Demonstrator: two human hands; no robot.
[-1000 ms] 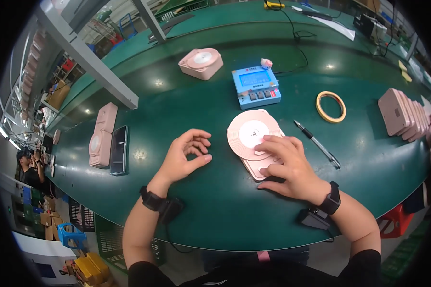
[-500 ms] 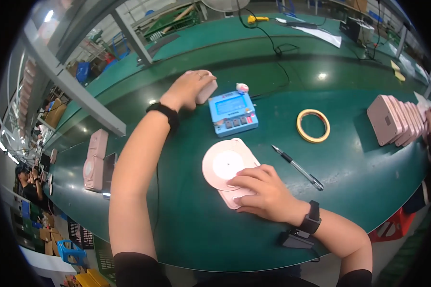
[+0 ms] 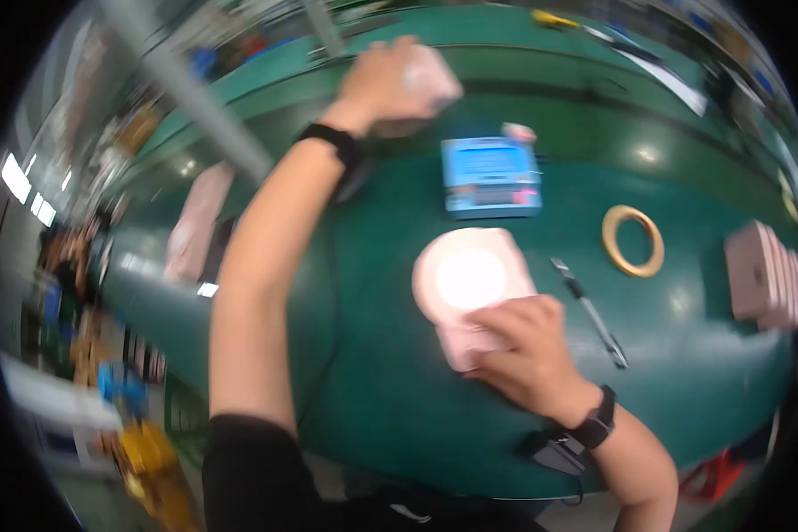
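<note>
At the far side of the green table, my left hand (image 3: 383, 82) is closed around a pink block-like piece with rounded edges (image 3: 433, 78). Motion blurs both, and the piece's far side is hidden. Nearer to me lies a flat pink device (image 3: 427, 282) with a round head and a bright white circle (image 3: 472, 278). My right hand (image 3: 530, 355) grips its narrower near end, thumb below and fingers across the top. Between the two hands stands a blue box with a screen and buttons (image 3: 492, 180), a small pink-and-white figure (image 3: 519, 133) at its top corner.
A pen (image 3: 591, 315) and a yellow tape roll (image 3: 633, 241) lie to the right. Pink panels (image 3: 754, 277) stand stacked at the right edge. More pink pieces (image 3: 197, 222) rest at left beside a grey post (image 3: 213, 115). A black stand (image 3: 554, 450) sits near my right wrist.
The whole view has shifted and blurred. My left hand has carried the pink piece farther from the blue box, away from me. My right hand stays on the device, whose white circle looks brighter.
</note>
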